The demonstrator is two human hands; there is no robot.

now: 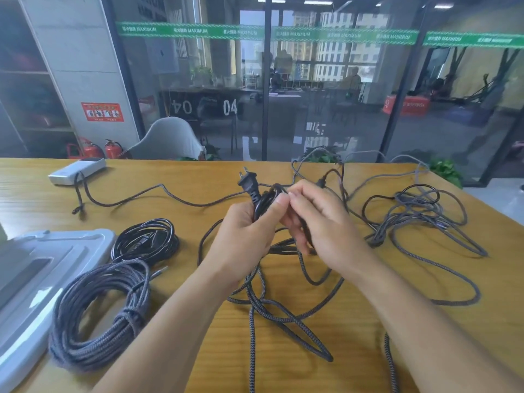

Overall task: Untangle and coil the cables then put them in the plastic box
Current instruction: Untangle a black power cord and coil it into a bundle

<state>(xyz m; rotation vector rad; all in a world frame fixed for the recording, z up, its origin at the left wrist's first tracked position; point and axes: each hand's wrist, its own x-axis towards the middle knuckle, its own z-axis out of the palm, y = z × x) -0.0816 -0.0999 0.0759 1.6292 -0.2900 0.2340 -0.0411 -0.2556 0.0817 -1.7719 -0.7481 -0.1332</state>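
My left hand [243,236] has its fingers curled around a small bundle of black cable [265,201], the thumb pressed on top, with the two-prong plug [249,184] sticking up above the fist. My right hand [317,219] pinches the same cable just beside the left thumb, fingers bent toward the bundle. Below both hands, loose loops of braided cable [283,310] trail across the wooden table [184,177]. To the right lies a tangled heap of grey and black cables [411,219]. To the left rest two finished coils: a black coil [146,239] and, nearer me, a grey braided coil [99,313], which touches the plastic box [42,268] at the table's left edge. A white device [76,170] sits far left.
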